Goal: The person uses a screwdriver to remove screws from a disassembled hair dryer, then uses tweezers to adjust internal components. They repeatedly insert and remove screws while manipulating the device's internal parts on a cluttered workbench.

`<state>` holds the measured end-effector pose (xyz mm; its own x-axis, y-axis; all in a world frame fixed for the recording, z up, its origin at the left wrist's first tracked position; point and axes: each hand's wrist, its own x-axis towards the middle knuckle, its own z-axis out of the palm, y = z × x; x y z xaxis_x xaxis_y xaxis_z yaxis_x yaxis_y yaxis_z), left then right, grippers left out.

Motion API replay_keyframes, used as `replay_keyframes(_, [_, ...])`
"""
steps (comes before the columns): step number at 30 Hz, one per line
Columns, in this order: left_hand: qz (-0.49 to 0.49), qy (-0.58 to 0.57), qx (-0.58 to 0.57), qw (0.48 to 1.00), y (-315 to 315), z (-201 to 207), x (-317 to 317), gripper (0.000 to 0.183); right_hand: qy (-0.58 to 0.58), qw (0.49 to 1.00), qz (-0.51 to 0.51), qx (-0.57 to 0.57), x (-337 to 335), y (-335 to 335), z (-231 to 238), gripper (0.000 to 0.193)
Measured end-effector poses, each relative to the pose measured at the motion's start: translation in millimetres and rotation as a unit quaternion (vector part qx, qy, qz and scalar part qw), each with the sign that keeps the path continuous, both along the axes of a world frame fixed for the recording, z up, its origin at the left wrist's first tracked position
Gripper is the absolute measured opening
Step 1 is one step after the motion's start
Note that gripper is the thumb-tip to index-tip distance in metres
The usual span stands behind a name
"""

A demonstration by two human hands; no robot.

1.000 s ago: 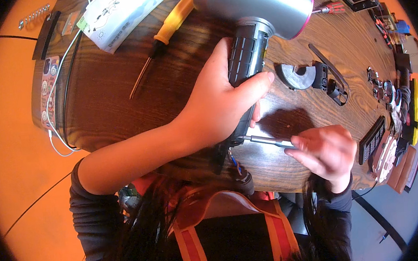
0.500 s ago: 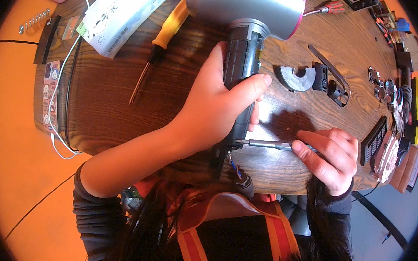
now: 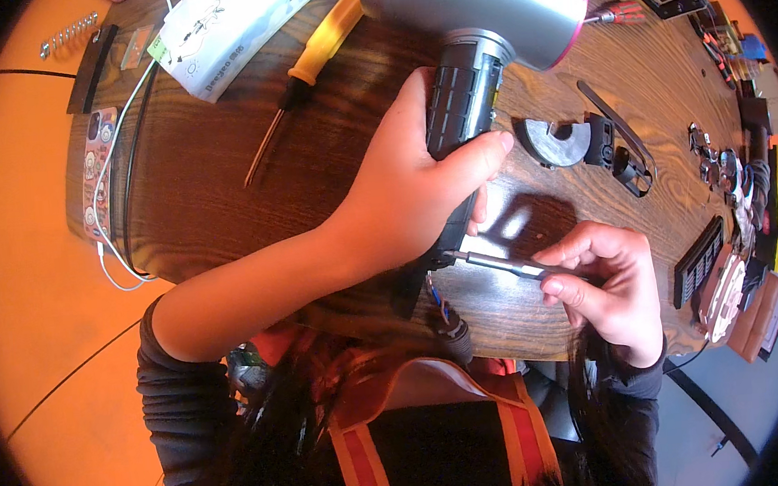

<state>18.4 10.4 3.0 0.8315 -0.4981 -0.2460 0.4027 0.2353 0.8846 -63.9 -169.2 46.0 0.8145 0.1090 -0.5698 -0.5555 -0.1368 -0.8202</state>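
Note:
My left hand (image 3: pixel 420 172) is wrapped round the black handle of a grey hair dryer (image 3: pixel 480 7), its barrel pointing away from me at the top. The handle's outer cover is off, so ribbed black inner parts show. From the handle's lower end a cable with blue wires (image 3: pixel 437 301) runs toward me. Between the fingertips of my right hand (image 3: pixel 607 281) is a slim silver screwdriver (image 3: pixel 500 263). Its tip meets the lower end of the handle; the exact contact spot is too small to make out.
A yellow-handled screwdriver (image 3: pixel 323 43) lies left of the dryer, near a white box (image 3: pixel 227 45). On the right are a grey half-ring piece (image 3: pixel 557 142), a black strip (image 3: pixel 612 111) and a red-handled screwdriver (image 3: pixel 622 12). A phone in a patterned case (image 3: pixel 96 179) rests at the left edge.
The dryer and my left hand have shifted slightly right and tilted a little. My right fingers have changed their hold on the screwdriver, whose tip stays at the handle's end.

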Motion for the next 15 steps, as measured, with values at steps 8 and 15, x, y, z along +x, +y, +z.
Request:
replay_keyframes(8, [-0.028,0.054,-0.023,0.998,2.5,1.7,2.4,0.02,-0.572,0.676,0.26,-0.384,-7.2,-2.6,-5.8,0.035])
replay_keyframes(15, [-0.012,0.054,-0.042,0.998,5.2,-1.3,7.1,0.02,-0.518,0.722,0.298,-0.349,2.3,-0.5,4.6,0.034])
